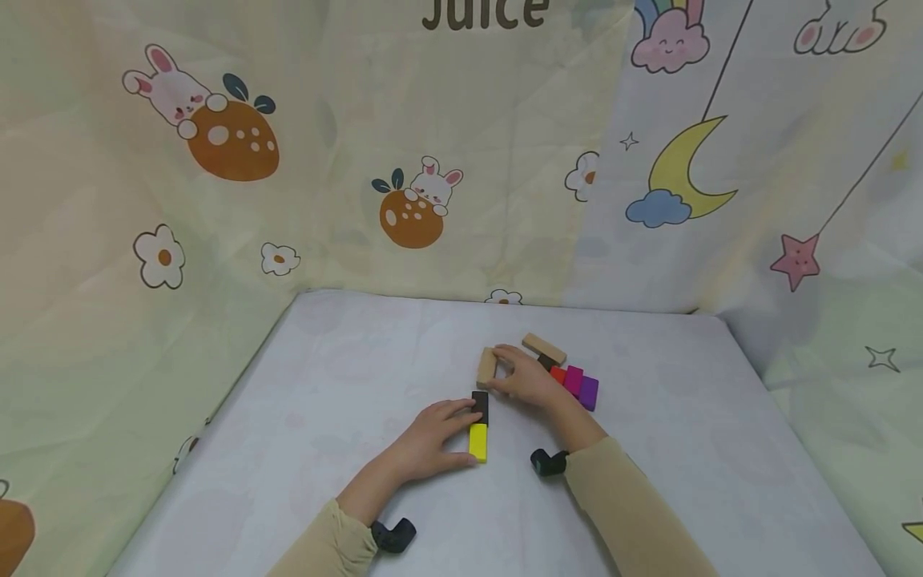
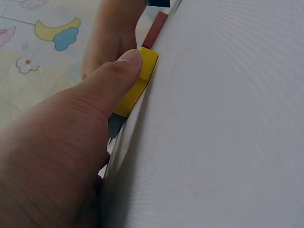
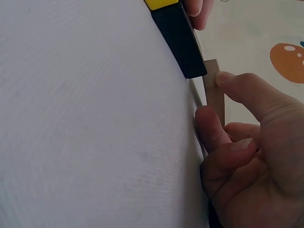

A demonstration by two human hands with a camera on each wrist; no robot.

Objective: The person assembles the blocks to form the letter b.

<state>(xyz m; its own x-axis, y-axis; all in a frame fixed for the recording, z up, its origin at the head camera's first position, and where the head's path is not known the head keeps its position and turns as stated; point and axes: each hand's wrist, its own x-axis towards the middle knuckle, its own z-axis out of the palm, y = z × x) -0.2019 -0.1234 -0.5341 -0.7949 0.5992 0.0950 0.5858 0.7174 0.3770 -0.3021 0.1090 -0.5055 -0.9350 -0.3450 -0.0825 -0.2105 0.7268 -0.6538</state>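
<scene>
A black block and a yellow block lie end to end on the white cloth. My left hand spans the pair, its thumb at the near end of the yellow block and its fingertips on the black one. Just beyond them, my right hand pinches a plain wooden block lengthwise between thumb and fingers. In the right wrist view, the wooden block is close to the end of the black block.
To the right of the right hand lie a second wooden block, a dark block, a red block, a magenta block and a purple block. A patterned cloth wall stands behind the table.
</scene>
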